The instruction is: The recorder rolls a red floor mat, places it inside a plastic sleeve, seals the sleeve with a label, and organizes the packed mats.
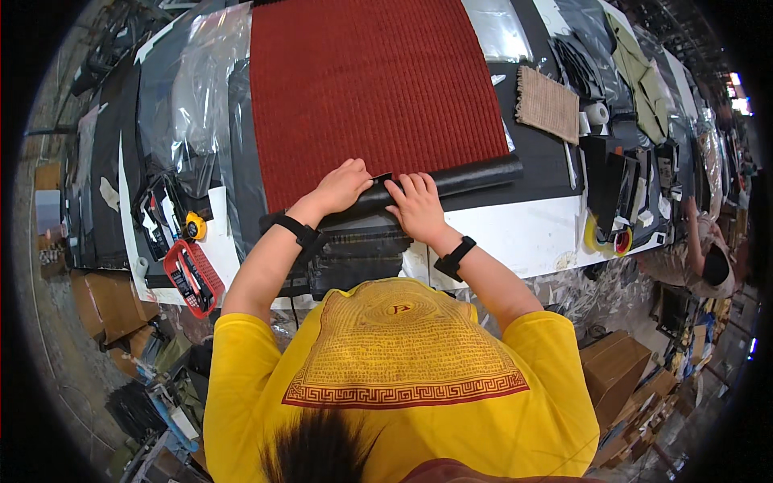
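A red ribbed mat (362,88) lies on the table in front of me. Its near edge is rolled over, so the black backing (475,175) faces up along a long tube. Close to the middle of that roll, my left hand (342,187) is closed, its fingertips at a small flat black piece (381,177) that looks like a tag. My right hand (417,205) rests just right of the piece, fingers stretched out over the black roll. Its fingers press down on the backing without wrapping round it. Both wrists wear black bands.
To the left are a red basket (194,278) of pens, a yellow tape measure (196,225) and clear plastic sheeting (201,88). A beige woven mat sample (547,105) and tape rolls (622,241) sit at right. Another person (700,253) is at the far right.
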Available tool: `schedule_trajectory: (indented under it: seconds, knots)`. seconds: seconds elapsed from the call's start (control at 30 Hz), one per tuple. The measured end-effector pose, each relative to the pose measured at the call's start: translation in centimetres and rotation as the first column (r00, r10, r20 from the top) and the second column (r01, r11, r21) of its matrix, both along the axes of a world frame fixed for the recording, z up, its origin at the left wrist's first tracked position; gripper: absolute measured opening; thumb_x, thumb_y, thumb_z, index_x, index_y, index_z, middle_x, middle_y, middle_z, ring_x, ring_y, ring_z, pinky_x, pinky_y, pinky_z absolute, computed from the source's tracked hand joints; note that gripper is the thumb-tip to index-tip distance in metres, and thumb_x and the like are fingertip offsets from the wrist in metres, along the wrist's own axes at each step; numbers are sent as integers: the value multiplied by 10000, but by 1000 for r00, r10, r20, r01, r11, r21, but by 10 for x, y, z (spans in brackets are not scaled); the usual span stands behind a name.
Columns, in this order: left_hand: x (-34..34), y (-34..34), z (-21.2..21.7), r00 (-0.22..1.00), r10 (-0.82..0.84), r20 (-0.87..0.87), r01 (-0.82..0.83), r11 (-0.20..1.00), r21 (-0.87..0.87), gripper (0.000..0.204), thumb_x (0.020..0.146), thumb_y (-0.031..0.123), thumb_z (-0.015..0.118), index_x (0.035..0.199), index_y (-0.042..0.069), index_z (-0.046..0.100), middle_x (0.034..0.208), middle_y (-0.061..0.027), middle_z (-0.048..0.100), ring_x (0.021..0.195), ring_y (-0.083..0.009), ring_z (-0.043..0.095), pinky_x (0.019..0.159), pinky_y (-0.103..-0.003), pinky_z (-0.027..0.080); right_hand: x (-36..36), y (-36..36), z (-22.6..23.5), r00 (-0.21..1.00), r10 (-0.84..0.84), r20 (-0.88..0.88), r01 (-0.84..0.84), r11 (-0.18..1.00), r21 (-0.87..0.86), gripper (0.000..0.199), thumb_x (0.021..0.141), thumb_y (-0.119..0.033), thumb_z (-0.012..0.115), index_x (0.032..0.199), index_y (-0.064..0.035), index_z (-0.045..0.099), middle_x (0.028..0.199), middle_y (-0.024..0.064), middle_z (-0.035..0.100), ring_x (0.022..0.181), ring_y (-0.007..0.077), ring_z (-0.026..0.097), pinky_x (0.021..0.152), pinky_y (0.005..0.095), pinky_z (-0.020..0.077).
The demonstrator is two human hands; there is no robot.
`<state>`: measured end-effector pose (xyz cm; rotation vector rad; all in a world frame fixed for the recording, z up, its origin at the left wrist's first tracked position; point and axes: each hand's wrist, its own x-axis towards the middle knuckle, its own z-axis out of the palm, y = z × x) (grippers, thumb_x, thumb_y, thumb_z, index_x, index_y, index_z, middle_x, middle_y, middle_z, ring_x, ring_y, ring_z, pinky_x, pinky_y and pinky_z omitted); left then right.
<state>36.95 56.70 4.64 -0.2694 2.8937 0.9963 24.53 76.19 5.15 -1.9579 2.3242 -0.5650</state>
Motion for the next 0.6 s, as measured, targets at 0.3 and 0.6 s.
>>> schedule_trajectory:
  seconds: [0.3, 0.6]
  knots:
    - [-5, -2, 25, 948, 313, 54, -271, 886, -375, 226, 868, 140, 612, 1061, 26, 587, 1047, -129, 572, 1036, -334, 523, 892, -445, 433, -45, -67, -13, 992, 1, 130, -16, 993, 113, 490, 830, -385, 674, 1184, -82, 525, 1153, 115, 518, 1127, 290, 497, 943, 436, 395]
    - [7, -4, 6, 982, 128, -139, -185, 797, -575, 707, 772, 381, 715, 1302, -24, 481, 1281, -170, 505, 1231, -341, 445, 1048, -460, 350, -59, -95, 5, 994, -71, 82, 68, 997, 39, 440, 821, -253, 691, 1206, -100, 542, 1157, 105, 529, 1153, 292, 481, 963, 461, 358]
